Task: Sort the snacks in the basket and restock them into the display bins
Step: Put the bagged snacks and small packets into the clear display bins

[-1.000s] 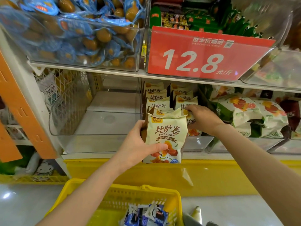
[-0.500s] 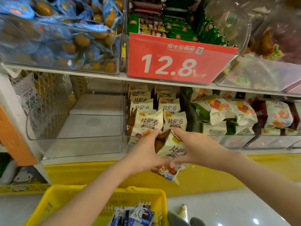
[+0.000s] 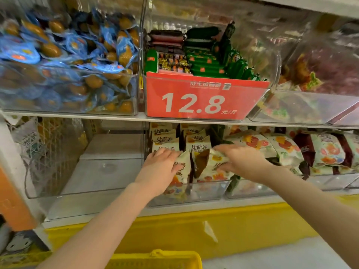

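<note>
Your right hand (image 3: 240,162) pinches a snack packet (image 3: 208,168) below the price sign (image 3: 194,101); your left hand (image 3: 161,167), fingers straight, presses the neighbouring packet (image 3: 182,166).

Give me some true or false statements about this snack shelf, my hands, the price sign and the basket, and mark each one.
1. The left hand and right hand are both at the lower bin of cream packets. True.
2. The red price sign reads 18.2. False: it reads 12.8.
3. The right hand grips a green sausage. False: its fingers pinch one held packet of the cream kind.
4. Blue-wrapped snacks sit on the shelf above, left of the sign. True.
5. The yellow basket stands on the top shelf. False: it is at the bottom edge of the view, below the shelves.
</note>
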Tool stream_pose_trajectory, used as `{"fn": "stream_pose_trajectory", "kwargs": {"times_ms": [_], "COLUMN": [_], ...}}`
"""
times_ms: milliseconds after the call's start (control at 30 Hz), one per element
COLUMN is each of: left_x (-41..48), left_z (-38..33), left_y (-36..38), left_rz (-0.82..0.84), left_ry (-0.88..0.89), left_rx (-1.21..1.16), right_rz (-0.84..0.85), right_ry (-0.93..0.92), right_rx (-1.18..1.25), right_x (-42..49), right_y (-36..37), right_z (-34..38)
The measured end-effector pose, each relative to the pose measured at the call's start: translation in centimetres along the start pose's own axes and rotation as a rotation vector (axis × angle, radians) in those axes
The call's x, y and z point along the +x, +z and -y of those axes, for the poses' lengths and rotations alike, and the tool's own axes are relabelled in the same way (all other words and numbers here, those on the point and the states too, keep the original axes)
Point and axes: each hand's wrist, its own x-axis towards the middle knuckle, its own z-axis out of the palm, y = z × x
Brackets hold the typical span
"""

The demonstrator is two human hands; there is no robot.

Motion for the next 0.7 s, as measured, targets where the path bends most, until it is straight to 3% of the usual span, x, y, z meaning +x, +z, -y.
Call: {"fn": "stream_pose_trajectory", "kwargs": {"times_ms": [133, 367, 700], "left_x": [-0.3, -0.5, -1.0], "left_z": [1.4, 1.3, 0.7], "left_y": [0.0, 0.0, -0.5], "left_rz": [-0.053, -0.066, -0.090], "left_ry": [0.039, 0.042, -0.014], "left_rx": [0.018, -0.002, 0.004], "right_rz": [0.112, 0.393, 0.334], "right_ry": [-0.121, -0.041, 0.109], "right_rx": [-0.127, -0.058, 0.194], "right_x": [1.9, 5.7, 4.8], "right_y": [0.0, 1.5, 4.3], "right_z": [0.6, 1.0, -0.8]}}
